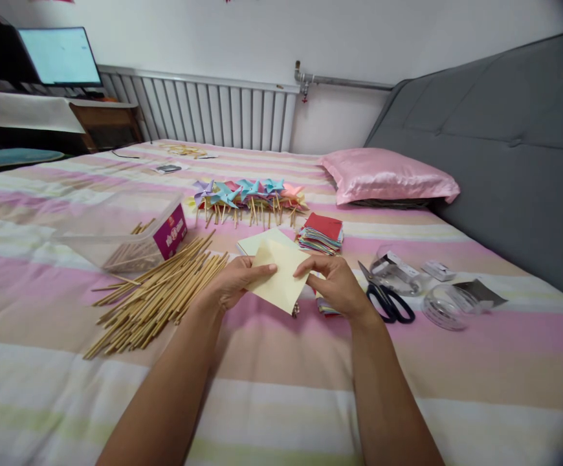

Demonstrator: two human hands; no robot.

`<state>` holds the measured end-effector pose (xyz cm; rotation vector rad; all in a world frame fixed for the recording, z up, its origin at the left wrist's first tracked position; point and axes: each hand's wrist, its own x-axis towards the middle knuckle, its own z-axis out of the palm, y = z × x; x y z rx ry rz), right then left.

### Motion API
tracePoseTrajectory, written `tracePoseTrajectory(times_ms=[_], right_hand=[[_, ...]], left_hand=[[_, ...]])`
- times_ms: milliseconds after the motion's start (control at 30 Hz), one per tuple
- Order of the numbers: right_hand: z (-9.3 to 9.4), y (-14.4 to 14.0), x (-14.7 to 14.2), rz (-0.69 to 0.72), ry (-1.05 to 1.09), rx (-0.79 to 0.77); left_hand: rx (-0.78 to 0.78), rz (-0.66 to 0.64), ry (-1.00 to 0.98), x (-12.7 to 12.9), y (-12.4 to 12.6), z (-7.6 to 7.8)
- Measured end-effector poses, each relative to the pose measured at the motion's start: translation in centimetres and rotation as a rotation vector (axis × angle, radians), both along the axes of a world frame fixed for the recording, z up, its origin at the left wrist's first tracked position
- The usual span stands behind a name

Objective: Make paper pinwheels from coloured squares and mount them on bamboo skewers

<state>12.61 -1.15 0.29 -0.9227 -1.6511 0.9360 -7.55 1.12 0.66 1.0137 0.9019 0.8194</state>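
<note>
1. Both hands are clamped on one pale yellow square sheet of paper [281, 275]: the left hand [233, 283] pinches its left edge between thumb and fingers, and the right hand [336, 285] grips its right corner the same way. The sheet is held just above the bed, tilted, flat and apparently uncreased, which suggests the folding of this piece has hardly begun.

2. Striped cotton bedsheet [281, 388], in pink, cream and pale green bands, forms the soft, slightly rumpled work surface.

3. Pink satin pillow [388, 176] lies at the head end, glossy, against a grey padded headboard [505, 142].

4. Loose heap of thin bamboo sticks [160, 294] lies left of the left hand, straight, matte and tan; a large supply appears unused.

5. Clear plastic box with a magenta label [131, 233] sits behind the heap, with more sticks inside.

6. Row of finished paper pinwheels on sticks [250, 194], in purple, blue, and pink, lies beyond the hands; I judge a good batch complete.

7. Stack of coloured paper squares, red on top [321, 233], rests just beyond the right hand, still thick, so much paper remains. A second pale yellow sheet [257, 244] lies behind the held one.

8. Black-handled scissors [386, 299] lie closed just right of the right hand.

9. Clear tape rolls [444, 304] and small packets lie further right; their contents are not legible.
</note>
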Motion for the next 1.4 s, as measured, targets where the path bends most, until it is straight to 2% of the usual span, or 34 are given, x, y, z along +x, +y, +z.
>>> tracePoseTrajectory(times_ms=[200, 500, 700, 933, 1067, 1400], right_hand=[[0.2, -0.5, -0.1, 0.137, -0.009, -0.132], [0.7, -0.8, -0.1, 0.195, -0.075, -0.172], [0.6, -0.6, -0.3, 0.108, -0.070, -0.130], [0.3, -0.5, -0.4, 0.006, -0.123, -0.158], [0.0, -0.4, -0.3, -0.053, -0.146, -0.131], [-0.6, -0.1, -0.1, -0.101, -0.213, -0.105]], left_hand=[[-0.006, 0.027, -0.046, -0.1, 0.2, 0.2], [0.024, -0.026, 0.013, 0.0, -0.1, 0.1], [0.050, -0.011, 0.016, 0.3, -0.2, 0.0], [0.038, -0.001, 0.018, 0.8, -0.7, 0.5], [0.048, -0.028, 0.020, 0.9, -0.7, 0.4], [0.132, -0.045, 0.071, 1.0, -0.6, 0.0]])
